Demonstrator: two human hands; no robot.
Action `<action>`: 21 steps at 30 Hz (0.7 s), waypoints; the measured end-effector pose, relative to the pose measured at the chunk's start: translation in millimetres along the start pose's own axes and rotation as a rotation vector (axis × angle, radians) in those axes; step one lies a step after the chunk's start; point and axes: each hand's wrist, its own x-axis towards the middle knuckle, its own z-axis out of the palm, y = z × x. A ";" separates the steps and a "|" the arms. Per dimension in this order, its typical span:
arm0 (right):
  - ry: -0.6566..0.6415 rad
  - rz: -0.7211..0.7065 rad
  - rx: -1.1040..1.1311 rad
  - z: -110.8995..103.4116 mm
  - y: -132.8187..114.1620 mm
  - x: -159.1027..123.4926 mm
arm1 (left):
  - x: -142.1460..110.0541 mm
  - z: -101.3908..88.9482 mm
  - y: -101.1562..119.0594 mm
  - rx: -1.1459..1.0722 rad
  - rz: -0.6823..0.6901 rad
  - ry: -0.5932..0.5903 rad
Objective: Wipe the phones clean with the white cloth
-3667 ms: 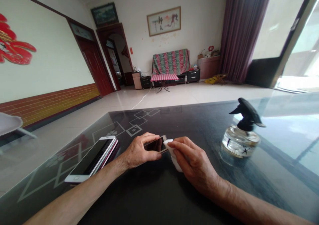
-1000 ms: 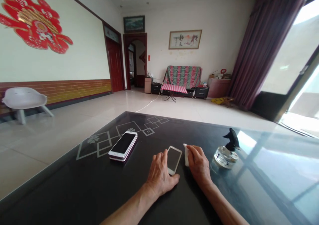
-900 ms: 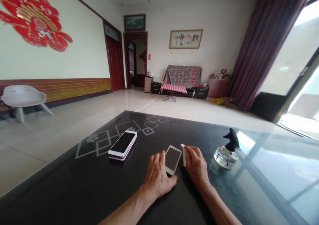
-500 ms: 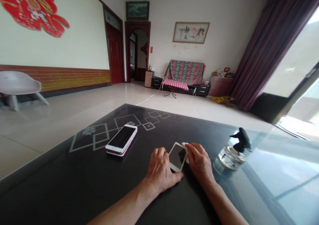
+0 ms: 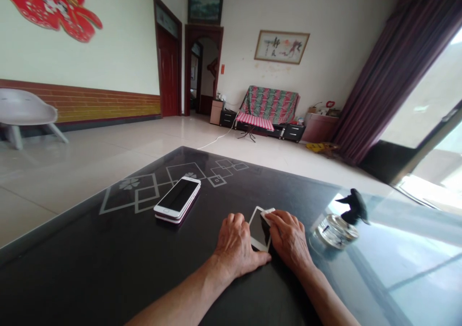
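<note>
A small white-framed phone lies screen up on the black glass table. My left hand rests flat beside it, fingers along its left edge and thumb at its near end, steadying it. My right hand presses a white cloth onto the phone's far right corner; only a small piece of the cloth shows past the fingertips.
Two stacked phones, white over pink, lie to the left on the table's square pattern. A clear spray bottle with a black trigger stands to the right. Beyond the table are a tiled floor, a white chair and a covered sofa.
My right hand has moved the cloth from beside the phone onto its far right corner. My left hand stays on the phone's left edge. The camera has shifted slightly.
</note>
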 end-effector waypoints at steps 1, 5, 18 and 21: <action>-0.005 0.008 -0.001 0.0 0.8 -0.4 | 0.2 -0.4 -0.9 -0.011 0.007 -0.004; -0.025 0.018 -0.006 2.5 5.8 -0.8 | 1.1 -1.1 -3.4 -0.028 0.019 0.001; 0.066 -0.008 0.021 -1.6 -3.2 -6.3 | 4.3 -0.8 -3.6 -0.038 0.029 -0.024; 0.069 -0.049 0.057 -4.1 -10.8 -8.5 | 4.9 0.7 -4.6 -0.046 0.017 -0.019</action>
